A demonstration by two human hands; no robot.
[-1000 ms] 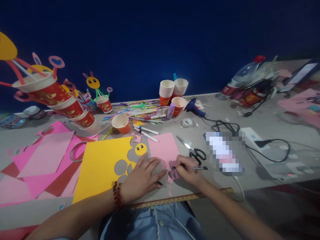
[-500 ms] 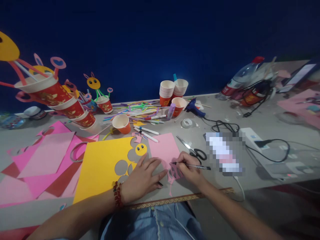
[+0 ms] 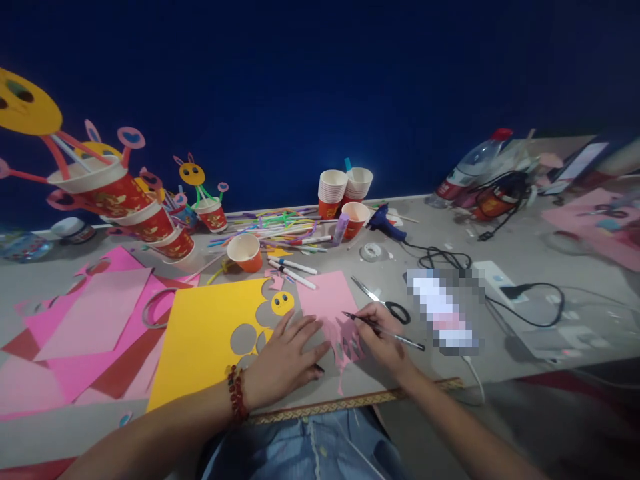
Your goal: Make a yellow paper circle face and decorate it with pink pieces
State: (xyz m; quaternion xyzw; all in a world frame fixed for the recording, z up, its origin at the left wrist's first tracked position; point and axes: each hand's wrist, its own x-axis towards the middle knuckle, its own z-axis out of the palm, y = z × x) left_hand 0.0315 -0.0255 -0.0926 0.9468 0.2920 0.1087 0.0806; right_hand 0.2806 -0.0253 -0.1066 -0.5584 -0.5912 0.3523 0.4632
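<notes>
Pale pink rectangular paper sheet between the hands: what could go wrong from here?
The pale pink rectangular paper sheet looks cut into thin strips at its near end, so it might tear. The slim black-and-clear pen in the right hand could leave a stray mark. Black-handled metal scissors lie close to that hand, which could bump them.

Dim light; pixelation covers the phone (image 3: 443, 310) beside the right hand (image 3: 383, 339); cups (image 3: 120, 195) far left of it look stretched.

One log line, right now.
right hand: holds pen, tip over pink sheet | left hand: fingers at same sheet's edge | scissors: lying unheld
</notes>
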